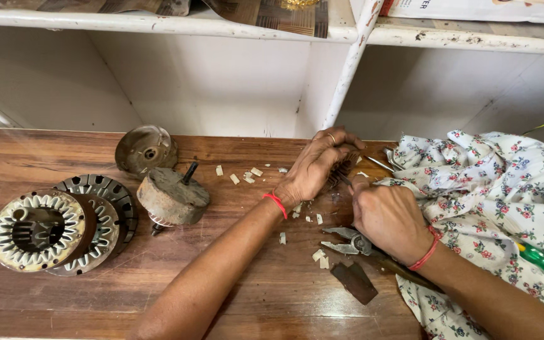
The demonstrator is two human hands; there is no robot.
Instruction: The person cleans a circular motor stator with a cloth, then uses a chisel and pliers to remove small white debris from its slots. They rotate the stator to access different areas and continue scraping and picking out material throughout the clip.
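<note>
- Ribbed copper-brown motor part [342, 169] sits on the wooden surface [45, 157], left hand [316, 167] curled around it.
- Right hand [388, 220] fisted on a thin tool, beside steel pliers [347, 242] and floral cloth [492, 182].

Glossy wooden bench [45, 157], rusty matt metal rotor [172, 198], floral cloth [492, 182].
</note>
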